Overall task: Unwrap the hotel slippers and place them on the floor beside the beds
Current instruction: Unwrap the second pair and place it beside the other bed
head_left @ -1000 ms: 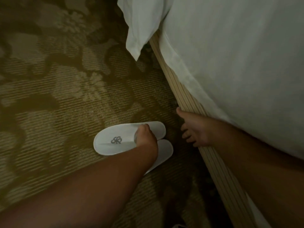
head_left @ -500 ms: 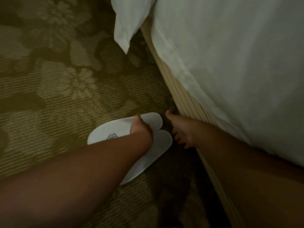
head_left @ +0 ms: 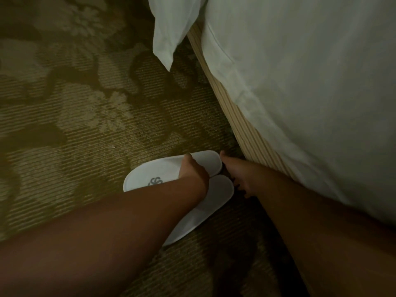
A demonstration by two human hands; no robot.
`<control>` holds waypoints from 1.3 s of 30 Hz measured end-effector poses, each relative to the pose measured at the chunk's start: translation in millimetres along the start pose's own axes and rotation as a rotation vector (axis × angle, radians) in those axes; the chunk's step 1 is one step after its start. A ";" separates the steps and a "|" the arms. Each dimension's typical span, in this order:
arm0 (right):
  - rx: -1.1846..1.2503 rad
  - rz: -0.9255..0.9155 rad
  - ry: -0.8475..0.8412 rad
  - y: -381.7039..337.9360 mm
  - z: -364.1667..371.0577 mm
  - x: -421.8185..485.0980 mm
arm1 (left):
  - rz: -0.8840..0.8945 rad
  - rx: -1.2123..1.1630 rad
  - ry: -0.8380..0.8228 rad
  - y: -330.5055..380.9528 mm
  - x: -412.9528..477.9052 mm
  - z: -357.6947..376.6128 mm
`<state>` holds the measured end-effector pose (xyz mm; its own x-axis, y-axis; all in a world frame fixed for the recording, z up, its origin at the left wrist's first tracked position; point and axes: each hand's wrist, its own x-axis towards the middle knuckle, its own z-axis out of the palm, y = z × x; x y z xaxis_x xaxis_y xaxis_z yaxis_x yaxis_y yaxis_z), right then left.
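Two white hotel slippers lie on the carpet beside the bed, partly overlapping. The upper slipper (head_left: 154, 174) shows a grey logo, and the lower slipper (head_left: 214, 200) angles out beneath it toward me. My left hand (head_left: 192, 172) rests on the upper slipper with its thumb on top; the fingers are hidden underneath, gripping it. My right hand (head_left: 237, 179) is just to the right of the slippers' ends, fingers spread and pointing down at the carpet. Its thumb tip is close to the upper slipper's edge, and it holds nothing.
The bed's striped wooden base (head_left: 246, 129) runs diagonally just right of my right hand. White bedding (head_left: 300, 103) hangs over it, and a white pillow corner (head_left: 169, 39) droops at the top. Patterned brown carpet (head_left: 85, 125) fills the left.
My right hand has moved left from the bed base to the slippers' ends. My left hand stays on the upper slipper. The lower slipper shows more, angled out.
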<state>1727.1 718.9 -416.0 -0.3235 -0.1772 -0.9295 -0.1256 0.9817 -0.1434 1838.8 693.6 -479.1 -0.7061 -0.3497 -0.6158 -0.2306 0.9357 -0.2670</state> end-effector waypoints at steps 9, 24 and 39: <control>-0.007 -0.003 0.011 -0.4 1.0 5.3 | 0.055 0.002 -0.038 6.2 -1.4 -0.7; 0.117 -0.169 0.109 -14.5 2.6 31.4 | 0.107 0.085 -0.088 17.3 -7.4 -13.1; 0.005 -0.185 0.097 -24.2 5.5 38.4 | 0.040 -0.046 -0.138 16.9 -2.3 -12.6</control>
<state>1722.9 688.7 -450.1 -0.3839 -0.3606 -0.8501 -0.1869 0.9319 -0.3109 1828.1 710.8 -472.9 -0.6173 -0.3118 -0.7223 -0.2368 0.9492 -0.2074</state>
